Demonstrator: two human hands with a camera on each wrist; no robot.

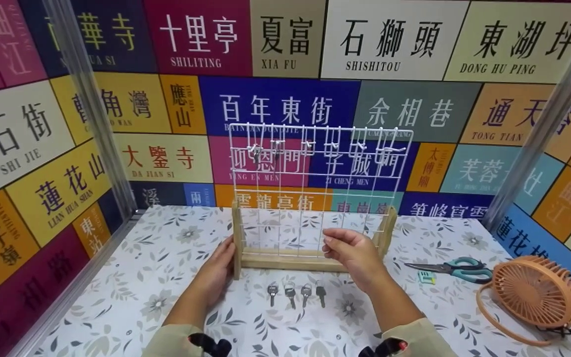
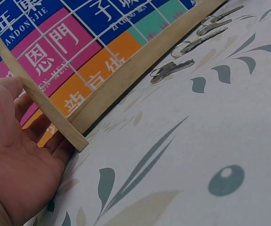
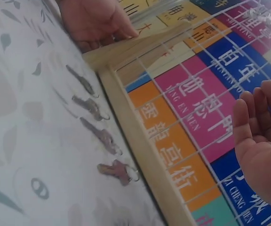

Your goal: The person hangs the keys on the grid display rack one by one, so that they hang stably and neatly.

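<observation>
Your right hand (image 1: pixel 354 254) curls narrow, its hold unclear; your left hand (image 1: pixel 219 267) grips the rack (image 1: pixel 293 264). Brace it lightly so it can't slide onto the four keys (image 1: pixel 290 291) at its six o'clock.

Wire rack (image 1: pixel 315 174): white. Before it, keys (image 1: pixel 272 288): silvery. Beneath, tabletop (image 1: pixel 132 277): white, grey-beige leaf print. Right, fan (image 1: pixel 538 292): orange.

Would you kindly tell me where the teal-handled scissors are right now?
In the head view, the teal-handled scissors lie at right on the floral tabletop, between the wood-framed white wire rack and the round orange fan.
</observation>
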